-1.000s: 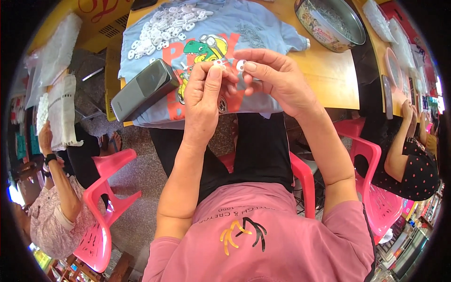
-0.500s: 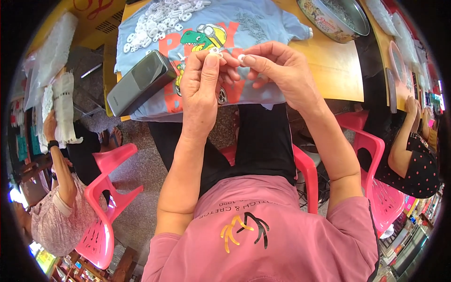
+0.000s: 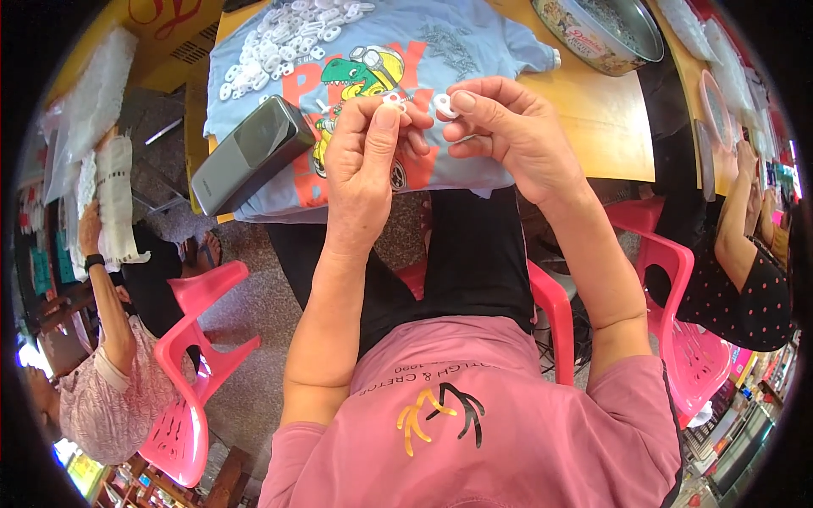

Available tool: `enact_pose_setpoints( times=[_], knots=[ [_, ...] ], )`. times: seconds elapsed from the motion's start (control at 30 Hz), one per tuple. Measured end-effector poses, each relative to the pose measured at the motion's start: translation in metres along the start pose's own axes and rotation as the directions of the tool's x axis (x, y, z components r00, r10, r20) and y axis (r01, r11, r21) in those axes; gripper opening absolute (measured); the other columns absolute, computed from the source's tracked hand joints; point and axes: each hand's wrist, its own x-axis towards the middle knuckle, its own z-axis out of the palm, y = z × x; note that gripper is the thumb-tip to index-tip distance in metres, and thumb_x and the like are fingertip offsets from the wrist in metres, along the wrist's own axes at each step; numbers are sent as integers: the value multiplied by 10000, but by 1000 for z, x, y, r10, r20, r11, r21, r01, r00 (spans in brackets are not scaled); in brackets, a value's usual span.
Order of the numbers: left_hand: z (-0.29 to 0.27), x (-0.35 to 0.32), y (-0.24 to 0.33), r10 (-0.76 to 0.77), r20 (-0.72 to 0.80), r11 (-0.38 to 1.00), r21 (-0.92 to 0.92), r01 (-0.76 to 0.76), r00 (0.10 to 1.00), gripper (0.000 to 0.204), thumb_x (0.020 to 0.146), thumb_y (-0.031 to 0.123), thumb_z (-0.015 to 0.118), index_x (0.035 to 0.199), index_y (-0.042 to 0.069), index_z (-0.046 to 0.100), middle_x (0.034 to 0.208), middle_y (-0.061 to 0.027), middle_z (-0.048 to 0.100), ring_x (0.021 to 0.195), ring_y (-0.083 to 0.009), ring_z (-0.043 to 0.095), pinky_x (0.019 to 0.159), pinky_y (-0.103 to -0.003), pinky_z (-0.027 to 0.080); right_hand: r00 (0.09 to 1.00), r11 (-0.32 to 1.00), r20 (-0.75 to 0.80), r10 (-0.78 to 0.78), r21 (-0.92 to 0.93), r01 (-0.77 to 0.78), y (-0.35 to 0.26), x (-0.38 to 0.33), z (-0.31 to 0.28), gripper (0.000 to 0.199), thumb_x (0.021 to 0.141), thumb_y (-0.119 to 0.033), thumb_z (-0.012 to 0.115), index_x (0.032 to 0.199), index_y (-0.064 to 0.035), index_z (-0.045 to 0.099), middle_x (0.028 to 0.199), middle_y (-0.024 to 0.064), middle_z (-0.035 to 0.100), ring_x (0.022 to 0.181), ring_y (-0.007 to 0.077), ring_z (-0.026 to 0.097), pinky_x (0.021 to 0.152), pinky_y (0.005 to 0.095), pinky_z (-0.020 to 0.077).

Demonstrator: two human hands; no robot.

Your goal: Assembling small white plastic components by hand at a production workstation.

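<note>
My left hand (image 3: pixel 366 161) pinches a small white plastic piece (image 3: pixel 394 100) between thumb and fingers, above a light blue T-shirt (image 3: pixel 262 199) spread over the table. Close beside it, my right hand (image 3: pixel 506 127) grips a white plastic piece with a hole (image 3: pixel 445 107) by thumb and forefinger. The two pieces are a short gap apart. Beyond my left hand lies a heap of similar white plastic pieces (image 3: pixel 284 51) on the shirt. Several small grey metal bits (image 3: pixel 449 49), too small to name, are scattered on the shirt past my right hand.
A dark grey box-shaped device (image 3: pixel 250 157) lies left of my left hand. An oval tin (image 3: pixel 593 38) with small metal bits stands far right on the yellow table (image 3: pixel 618 135). One person (image 3: pixel 114 372) sits at left on a pink chair (image 3: pixel 182 423), another (image 3: pixel 737 271) at right.
My right hand has drawn slightly right, away from the left, and its white piece shows more fully. My left hand stays nearly in place. The person at right has shifted an arm.
</note>
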Motion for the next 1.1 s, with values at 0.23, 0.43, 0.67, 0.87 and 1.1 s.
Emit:
enact_pose_setpoints(
  times=[0.23, 0.43, 0.67, 0.87, 1.1],
  knots=[
    [0, -1, 0, -5, -7, 1000, -4, 5, 1000, 158, 1036, 157, 453, 1012, 21, 528, 956, -95, 646, 772, -106, 573, 724, -252, 488, 998, 999, 39, -43, 18, 43, -1, -1, 3, 220, 912, -148, 676, 1072, 1, 652, 985, 70, 671, 848, 129, 662, 702, 281, 589],
    [2, -1, 2, -17, -14, 1000, 1, 17, 1000, 154, 1034, 158, 459, 1010, 24, 531, 949, -89, 646, 763, -100, 579, 720, -248, 486, 985, 984, 26, -171, -50, 172, 5, 4, -5, 227, 912, -108, 669, 1106, 8, 647, 1063, 74, 657, 926, 134, 636, 779, 300, 556],
    [1, -1, 2, -34, -20, 999, -7, 34, 999, 152, 1033, 164, 465, 1008, 30, 532, 947, -84, 646, 760, -95, 582, 710, -242, 485, 930, 884, 62, -361, -293, 363, 6, 4, 2, 245, 900, -74, 677, 1127, 10, 640, 1085, 58, 652, 936, 109, 618, 838, 269, 511],
    [4, -2, 3, -12, -10, 999, 38, 12, 1000, 150, 1032, 166, 470, 1015, 31, 534, 944, -76, 642, 760, -93, 577, 710, -240, 482, 941, 922, 77, -331, -189, 339, 6, 6, 2, 255, 886, -48, 682, 1130, 14, 639, 1115, 73, 652, 972, 125, 627, 860, 270, 506],
    [3, -2, 3, -13, -17, 999, 41, 13, 1000, 151, 1030, 164, 475, 1010, 26, 533, 938, -66, 639, 759, -92, 573, 721, -240, 481, 966, 962, 42, -256, -91, 259, 15, 8, 6, 235, 886, -54, 683, 1109, 11, 647, 1054, 100, 671, 928, 172, 663, 859, 302, 530]
  ],
)
